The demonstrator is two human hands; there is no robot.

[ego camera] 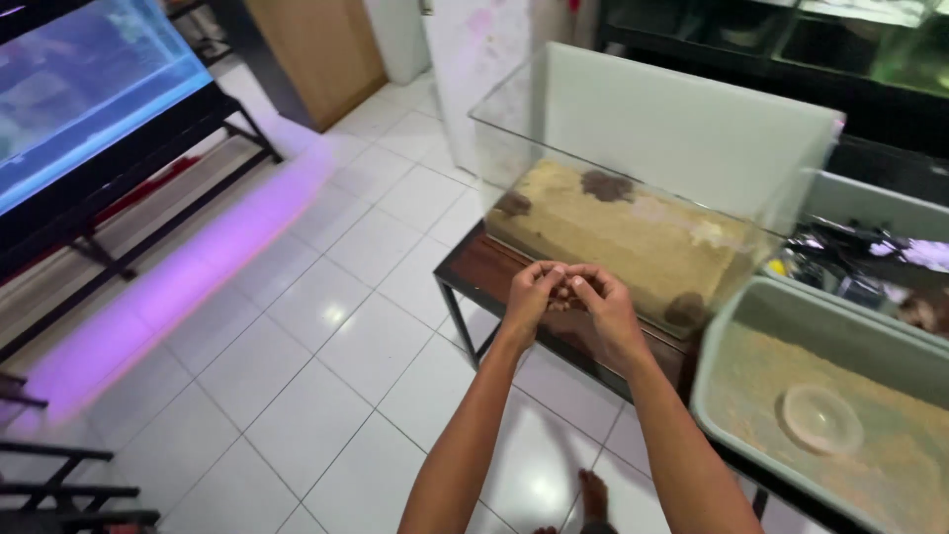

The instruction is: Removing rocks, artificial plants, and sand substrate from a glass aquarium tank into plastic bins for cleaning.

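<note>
Both my hands meet in front of a glass tank (791,148). My left hand (532,295) and my right hand (605,305) are cupped together around a small brown lump (563,294), mostly hidden by the fingers. The tank holds a layer of tan sand (633,232) with dark brown patches (607,185). It stands on a dark wooden table (484,267) with black metal legs.
A grey tub (736,336) of sand with a clear round dish (820,417) sits at right. A lit aquarium (79,99) on a black metal stand is at far left. White tiled floor (326,326) lies between; my foot (593,494) shows below.
</note>
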